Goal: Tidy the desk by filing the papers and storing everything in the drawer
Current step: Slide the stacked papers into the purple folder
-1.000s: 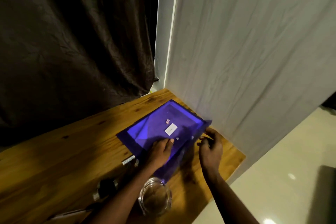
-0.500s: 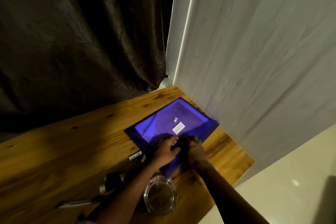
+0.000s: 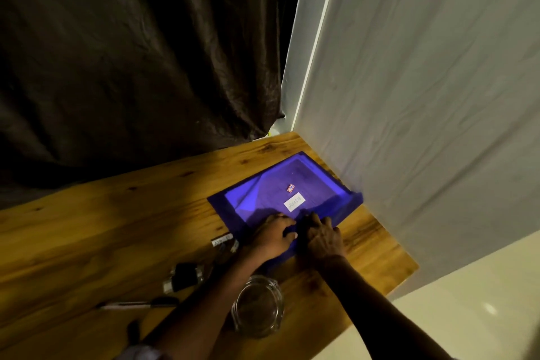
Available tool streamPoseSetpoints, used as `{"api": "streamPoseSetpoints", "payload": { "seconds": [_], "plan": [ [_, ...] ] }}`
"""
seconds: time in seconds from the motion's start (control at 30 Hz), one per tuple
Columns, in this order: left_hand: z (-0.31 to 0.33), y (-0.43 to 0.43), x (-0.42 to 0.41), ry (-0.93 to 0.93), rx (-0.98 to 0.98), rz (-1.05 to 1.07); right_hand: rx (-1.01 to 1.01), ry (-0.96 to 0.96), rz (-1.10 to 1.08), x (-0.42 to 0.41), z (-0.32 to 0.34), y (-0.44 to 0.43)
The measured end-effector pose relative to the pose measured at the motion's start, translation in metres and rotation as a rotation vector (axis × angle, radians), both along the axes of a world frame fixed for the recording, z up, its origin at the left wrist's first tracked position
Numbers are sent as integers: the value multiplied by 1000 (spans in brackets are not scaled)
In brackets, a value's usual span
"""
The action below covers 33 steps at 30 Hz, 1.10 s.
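Observation:
A blue translucent file folder (image 3: pixel 263 193) lies flat on the wooden desk (image 3: pixel 117 228), in the far right corner against the white cloth wall. It carries a white label (image 3: pixel 294 203) and a small red sticker (image 3: pixel 290 187). Both of my hands meet at its near edge. My left hand (image 3: pixel 273 235) has its fingers curled onto the folder's flap. My right hand (image 3: pixel 323 235) presses down on the folder beside it, fingers touching the left hand. Whatever lies under the hands is hidden.
A round glass dish (image 3: pixel 257 310) stands near the desk's front edge between my forearms. A black and silver object (image 3: pixel 184 276), a pen (image 3: pixel 137 304) and a small white strip (image 3: pixel 221 241) lie left of my left arm. Dark curtain behind; the desk's right edge drops to pale floor.
My right hand moved left from the folder's right corner to join my left hand at the near edge. The folder flap there now lies flatter. The view shifted slightly.

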State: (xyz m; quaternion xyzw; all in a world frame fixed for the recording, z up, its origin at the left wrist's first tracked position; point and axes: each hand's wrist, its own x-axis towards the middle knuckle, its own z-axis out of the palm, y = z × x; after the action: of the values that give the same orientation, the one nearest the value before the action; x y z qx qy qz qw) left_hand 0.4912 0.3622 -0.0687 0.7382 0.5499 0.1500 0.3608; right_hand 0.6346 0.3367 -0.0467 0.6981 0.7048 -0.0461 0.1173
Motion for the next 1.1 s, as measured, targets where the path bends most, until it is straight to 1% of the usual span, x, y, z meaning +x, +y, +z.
{"api": "streamPoseSetpoints", "payload": {
  "seconds": [0.1,0.23,0.3,0.4,0.53,0.63,0.8,0.9,1.0,1.1],
  "plan": [
    [5,0,-3,5,-11,12,-6,1,30,2,3,-3],
    [11,-13,0,23,-10,44,55,197,21,18,-1,-10],
    [14,-20,4,15,-24,73,54,288,12,24,-2,-13],
    [18,-22,16,-45,-79,198,64,395,13,31,-4,-15],
    [18,-20,28,-81,-143,348,68,417,97,34,-7,-16],
    [19,-22,33,13,-112,356,65,339,119,31,-7,-18],
    [19,-23,33,185,22,281,19,232,136,27,-6,-9],
    [21,-28,31,241,67,227,-3,110,192,30,-5,-5],
    [30,-48,27,295,186,214,-10,32,245,33,-1,-4],
    [30,-80,22,346,380,326,-40,-9,268,31,0,-1]
  ]
}}
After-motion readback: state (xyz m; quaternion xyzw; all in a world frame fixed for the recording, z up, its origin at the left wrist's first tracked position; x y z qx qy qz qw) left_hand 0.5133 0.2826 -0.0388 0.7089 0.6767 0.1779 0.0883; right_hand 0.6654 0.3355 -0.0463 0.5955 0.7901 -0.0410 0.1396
